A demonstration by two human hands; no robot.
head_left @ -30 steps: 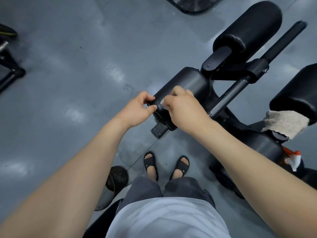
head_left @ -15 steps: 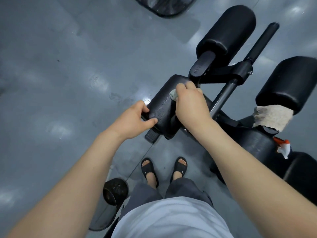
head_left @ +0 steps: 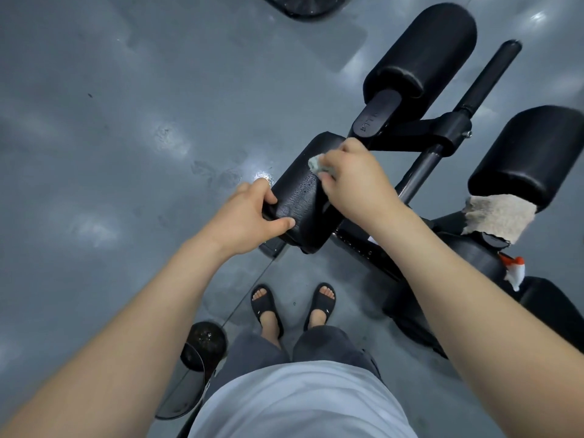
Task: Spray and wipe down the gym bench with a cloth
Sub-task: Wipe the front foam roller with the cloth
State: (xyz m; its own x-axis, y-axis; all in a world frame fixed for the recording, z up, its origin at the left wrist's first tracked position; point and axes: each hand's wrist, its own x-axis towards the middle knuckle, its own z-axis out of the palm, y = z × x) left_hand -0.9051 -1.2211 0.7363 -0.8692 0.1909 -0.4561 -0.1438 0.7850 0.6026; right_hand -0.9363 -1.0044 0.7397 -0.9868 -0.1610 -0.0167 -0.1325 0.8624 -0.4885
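Observation:
A black roller pad (head_left: 305, 197) of the gym bench lies in the middle of the view, its surface wet with droplets. My left hand (head_left: 249, 213) grips the pad's near left end, thumb on top and fingers round its edge. My right hand (head_left: 354, 178) holds a small grey cloth (head_left: 317, 162) bunched in its fingers and presses it on the pad's far upper part. Only a bit of the cloth shows past my fingers.
Two more black pads (head_left: 423, 49) (head_left: 534, 153) and a black bar (head_left: 486, 77) stand beyond. A beige towel (head_left: 499, 216) hangs at the right, a white and orange spray bottle (head_left: 513, 270) below it. Weight plates (head_left: 202, 346) lie by my feet on the grey floor.
My right hand has slid the cloth from the pad's near end up along the pad to its far part. My left hand stays on the near end. The camera has shifted.

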